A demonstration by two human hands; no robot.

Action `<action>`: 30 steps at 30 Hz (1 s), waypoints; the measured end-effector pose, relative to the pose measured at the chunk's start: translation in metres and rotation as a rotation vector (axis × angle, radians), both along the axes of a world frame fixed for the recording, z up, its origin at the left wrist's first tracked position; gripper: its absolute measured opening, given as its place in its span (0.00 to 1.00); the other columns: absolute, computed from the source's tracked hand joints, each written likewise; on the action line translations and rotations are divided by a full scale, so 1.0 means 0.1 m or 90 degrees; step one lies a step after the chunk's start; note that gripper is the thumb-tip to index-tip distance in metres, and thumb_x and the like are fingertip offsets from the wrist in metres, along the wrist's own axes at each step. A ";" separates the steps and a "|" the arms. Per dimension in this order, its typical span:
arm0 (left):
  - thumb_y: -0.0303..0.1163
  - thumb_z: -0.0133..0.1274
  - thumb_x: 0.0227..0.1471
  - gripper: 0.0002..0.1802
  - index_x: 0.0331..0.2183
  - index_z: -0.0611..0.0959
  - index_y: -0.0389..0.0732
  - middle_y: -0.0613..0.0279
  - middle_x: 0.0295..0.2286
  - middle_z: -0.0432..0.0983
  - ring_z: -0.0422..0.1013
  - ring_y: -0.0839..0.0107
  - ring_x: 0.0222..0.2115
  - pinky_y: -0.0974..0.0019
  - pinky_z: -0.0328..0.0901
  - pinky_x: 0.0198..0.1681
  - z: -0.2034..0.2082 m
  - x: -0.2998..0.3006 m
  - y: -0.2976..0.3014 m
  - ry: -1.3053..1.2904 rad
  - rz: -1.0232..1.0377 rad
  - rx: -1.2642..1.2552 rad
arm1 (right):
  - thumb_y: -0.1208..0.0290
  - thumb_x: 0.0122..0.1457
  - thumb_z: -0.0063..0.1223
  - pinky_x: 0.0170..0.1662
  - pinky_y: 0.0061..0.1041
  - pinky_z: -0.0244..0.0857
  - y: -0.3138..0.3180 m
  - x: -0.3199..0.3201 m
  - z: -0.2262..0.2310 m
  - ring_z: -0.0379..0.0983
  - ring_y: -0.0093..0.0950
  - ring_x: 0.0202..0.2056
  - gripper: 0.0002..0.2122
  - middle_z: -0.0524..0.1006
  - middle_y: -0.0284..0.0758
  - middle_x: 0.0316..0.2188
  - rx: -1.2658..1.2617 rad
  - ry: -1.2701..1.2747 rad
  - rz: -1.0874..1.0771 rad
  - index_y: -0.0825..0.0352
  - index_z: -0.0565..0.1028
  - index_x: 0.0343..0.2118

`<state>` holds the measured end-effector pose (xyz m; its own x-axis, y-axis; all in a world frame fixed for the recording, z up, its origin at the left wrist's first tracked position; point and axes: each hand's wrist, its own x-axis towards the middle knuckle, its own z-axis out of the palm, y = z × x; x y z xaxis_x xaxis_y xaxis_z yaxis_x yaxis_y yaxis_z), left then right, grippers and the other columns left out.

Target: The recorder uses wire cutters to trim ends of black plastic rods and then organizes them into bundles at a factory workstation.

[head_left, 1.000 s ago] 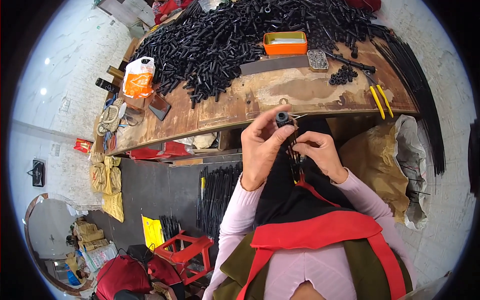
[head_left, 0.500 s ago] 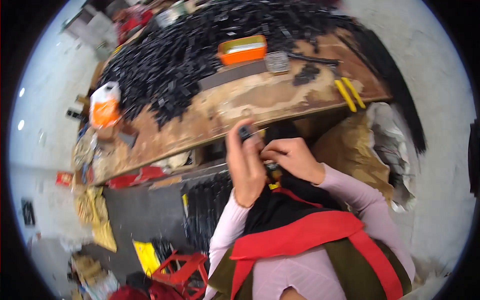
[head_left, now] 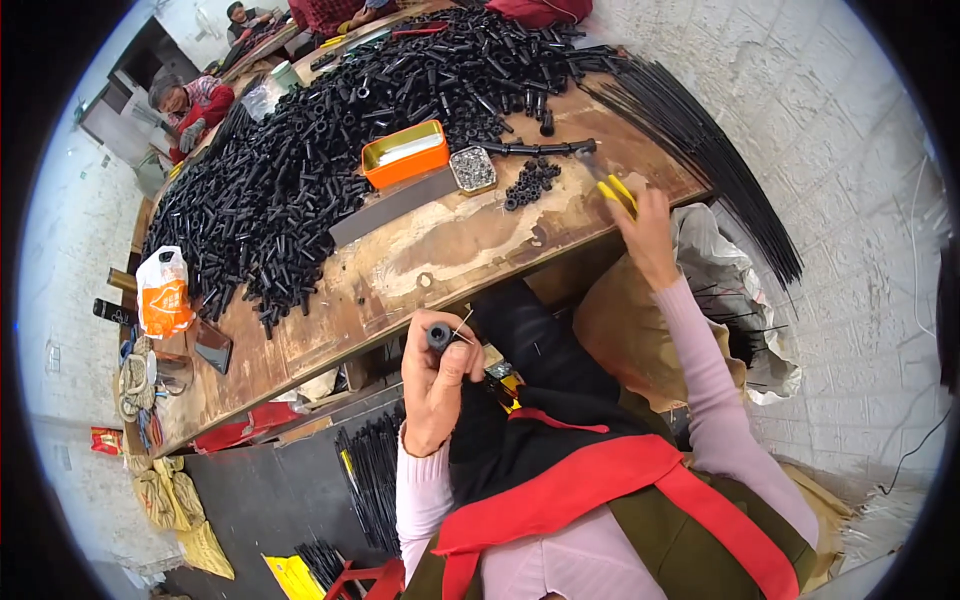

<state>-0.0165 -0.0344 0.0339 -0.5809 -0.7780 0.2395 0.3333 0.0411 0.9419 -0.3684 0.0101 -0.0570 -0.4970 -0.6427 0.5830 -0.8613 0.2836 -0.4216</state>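
Note:
My left hand [head_left: 432,385] is closed around a short black tubular piece [head_left: 439,336], its round open end facing up. A thin, light wire-like strip [head_left: 464,325] sticks out by the fingers of that hand; what it belongs to I cannot make out. Over the table's right front part, my right hand [head_left: 648,238] is closed on the yellow handles of a pair of pliers [head_left: 618,196]. The jaws point away toward the back and look blurred. Left of the pliers lies a small cluster of black rings [head_left: 532,184].
A big heap of black tubular pieces [head_left: 290,195] covers the wooden table [head_left: 400,285]. An orange tray [head_left: 405,154], a box of small metal bits [head_left: 473,170] and a grey strip [head_left: 392,207] lie before it. Long black rods [head_left: 700,135] overhang the right edge. Other people sit farther back.
My right hand has left my left hand and reached out to the pliers, taking hold of their yellow handles. My left hand still holds the black piece. The view has shifted.

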 end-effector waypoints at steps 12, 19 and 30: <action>0.24 0.54 0.54 0.12 0.42 0.76 0.36 0.71 0.25 0.67 0.59 0.83 0.24 0.77 0.54 0.28 0.14 0.10 0.13 -0.062 0.101 0.043 | 0.71 0.62 0.48 0.42 0.29 0.65 0.49 1.29 1.31 0.72 0.36 0.36 0.16 0.73 0.41 0.33 0.212 -0.227 0.533 0.67 0.70 0.52; 0.36 0.51 0.61 0.22 0.53 0.73 0.36 0.71 0.31 0.68 0.59 0.84 0.28 0.79 0.55 0.31 0.08 0.25 0.17 -0.001 0.006 -0.019 | 0.84 0.51 0.53 0.53 0.37 0.59 0.39 1.61 1.32 0.65 0.43 0.49 0.30 0.67 0.43 0.46 0.184 0.050 0.555 0.61 0.66 0.61; 0.34 0.51 0.61 0.23 0.55 0.72 0.37 0.68 0.42 0.71 0.63 0.83 0.32 0.78 0.59 0.35 0.11 0.35 0.22 -0.038 -0.033 0.002 | 0.83 0.48 0.57 0.45 0.35 0.62 0.34 1.64 1.26 0.68 0.38 0.41 0.30 0.69 0.39 0.38 0.116 0.166 0.551 0.60 0.70 0.58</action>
<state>0.0182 -0.0127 0.0449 -0.6331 -0.7476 0.2006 0.2778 0.0225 0.9604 -0.2040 0.0436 0.0690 0.3332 -0.8219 0.4619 -0.8651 -0.4613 -0.1968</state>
